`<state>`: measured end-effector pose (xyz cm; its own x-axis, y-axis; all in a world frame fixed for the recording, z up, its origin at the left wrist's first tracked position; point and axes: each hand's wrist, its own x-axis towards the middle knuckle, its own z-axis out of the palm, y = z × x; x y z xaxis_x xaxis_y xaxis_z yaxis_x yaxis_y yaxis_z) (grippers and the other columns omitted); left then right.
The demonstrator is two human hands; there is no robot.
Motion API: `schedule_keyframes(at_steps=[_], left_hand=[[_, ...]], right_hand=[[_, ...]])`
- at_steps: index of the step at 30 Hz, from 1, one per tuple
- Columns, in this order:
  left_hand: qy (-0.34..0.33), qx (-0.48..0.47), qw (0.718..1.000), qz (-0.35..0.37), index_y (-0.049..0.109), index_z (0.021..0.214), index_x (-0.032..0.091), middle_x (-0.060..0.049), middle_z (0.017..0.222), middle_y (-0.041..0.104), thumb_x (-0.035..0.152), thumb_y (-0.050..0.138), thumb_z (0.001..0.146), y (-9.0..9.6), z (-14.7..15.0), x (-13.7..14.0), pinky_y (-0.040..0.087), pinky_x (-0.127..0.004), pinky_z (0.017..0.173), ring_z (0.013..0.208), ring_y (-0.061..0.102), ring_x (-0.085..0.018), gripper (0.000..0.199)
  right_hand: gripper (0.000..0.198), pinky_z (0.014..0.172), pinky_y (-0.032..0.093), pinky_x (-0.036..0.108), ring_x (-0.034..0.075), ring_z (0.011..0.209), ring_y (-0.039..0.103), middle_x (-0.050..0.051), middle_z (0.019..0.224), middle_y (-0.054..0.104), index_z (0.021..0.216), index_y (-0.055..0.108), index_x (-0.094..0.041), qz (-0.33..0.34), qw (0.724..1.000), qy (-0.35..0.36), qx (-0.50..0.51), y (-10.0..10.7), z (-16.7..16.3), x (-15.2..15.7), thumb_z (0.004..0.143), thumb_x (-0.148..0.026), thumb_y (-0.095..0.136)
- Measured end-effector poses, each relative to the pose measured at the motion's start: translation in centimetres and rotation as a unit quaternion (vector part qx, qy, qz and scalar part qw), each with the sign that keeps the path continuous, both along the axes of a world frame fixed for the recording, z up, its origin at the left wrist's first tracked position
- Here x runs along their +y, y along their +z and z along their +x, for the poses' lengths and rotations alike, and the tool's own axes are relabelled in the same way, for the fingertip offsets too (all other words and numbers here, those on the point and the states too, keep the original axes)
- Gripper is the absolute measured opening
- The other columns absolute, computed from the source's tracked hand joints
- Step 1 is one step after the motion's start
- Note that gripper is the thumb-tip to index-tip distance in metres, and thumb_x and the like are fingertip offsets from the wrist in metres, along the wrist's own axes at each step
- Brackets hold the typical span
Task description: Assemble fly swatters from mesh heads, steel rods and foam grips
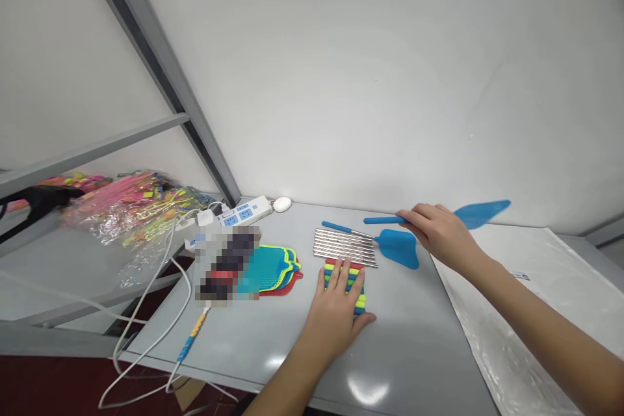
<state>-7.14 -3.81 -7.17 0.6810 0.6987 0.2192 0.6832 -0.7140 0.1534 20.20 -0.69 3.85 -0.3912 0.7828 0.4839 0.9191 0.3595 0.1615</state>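
Note:
My right hand [441, 234] is closed round a blue fly swatter [480, 213], raised above the table; its handle points left and its flat head sticks out to the right, slightly blurred. Fingers outstretched, my left hand [336, 305] lies over a row of coloured handles [359, 300] in red, yellow, green and blue, partly covering them. Thin metal rods [344, 248] run side by side just beyond those handles. Behind and right of the rods, a second blue fly swatter [397, 247] lies flat on the table. Mesh swatter heads [268, 270] are stacked to the left.
A blurred-out phone-like object [229, 266] partly overlaps the mesh heads, with a cable [192, 335] attached. Behind it is a white power strip [246, 211]. White plastic packaging [526, 299] covers the table's right side. Bagged colourful goods [146, 201] sit beyond the metal frame [160, 58] at left.

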Motion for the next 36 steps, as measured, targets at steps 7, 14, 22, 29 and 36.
schedule_keyframes(at_steps=[7,14,22,29,36], left_hand=[[-0.017,-0.069,0.997,0.036,0.032,0.148,0.024,-0.015,0.156,0.029,0.047,0.045,0.095,2.3,-0.3,-0.1,0.024,-0.059,0.112,0.142,0.028,-0.031,0.06],[-0.124,-0.171,0.973,0.094,0.047,0.132,0.018,-0.015,0.128,0.058,0.041,0.049,0.095,3.6,-0.6,-4.0,0.029,-0.05,0.11,0.121,0.052,-0.026,0.043],[-0.117,-0.119,0.973,0.161,0.059,0.1,0.021,0.001,0.072,0.059,0.024,0.05,0.095,3.0,-3.4,-10.5,0.033,-0.046,0.103,0.07,0.05,-0.015,0.011],[-0.055,-0.156,0.966,0.2,0.058,0.099,0.019,-0.001,0.074,0.059,0.016,0.051,0.093,3.9,-6.8,-12.8,0.041,-0.037,0.085,0.069,0.046,-0.016,0.01],[-0.07,-0.22,0.959,0.165,0.058,0.106,0.019,-0.004,0.079,0.06,0.017,0.053,0.093,2.7,-7.0,-13.9,0.038,-0.032,0.071,0.074,0.048,-0.018,0.013]], right_hand=[[0.023,0.061,0.03,0.031,0.017,0.058,0.047,0.001,0.072,0.058,0.11,0.061,-0.019,-0.008,0.996,-0.073,-0.048,-1.4,-1.9,-9.6,0.1,-0.03,0.043],[0.023,0.067,0.032,0.034,0.018,0.066,0.056,0.004,0.076,0.062,0.108,0.062,-0.019,-0.056,0.995,-0.057,-0.057,-3.5,-6.8,-16.2,0.101,-0.028,0.041],[0.016,0.083,0.04,0.044,0.024,0.081,0.061,0.009,0.092,0.068,0.1,0.064,-0.021,-0.023,0.999,-0.033,0.015,-5.3,-10.3,-22.8,0.095,-0.022,0.049],[0.091,0.106,0.026,0.068,0.048,0.14,0.024,0.016,0.158,0.019,0.149,0.026,-0.026,0.083,0.929,-0.169,0.319,-5.2,-6.3,-26.9,0.076,-0.064,0.063],[0.044,0.069,0.058,0.041,0.029,0.08,0.069,0.011,0.094,0.073,0.106,0.066,-0.018,-0.275,0.616,-0.135,0.726,-4.4,-6.3,-28.0,0.079,-0.052,0.069]])
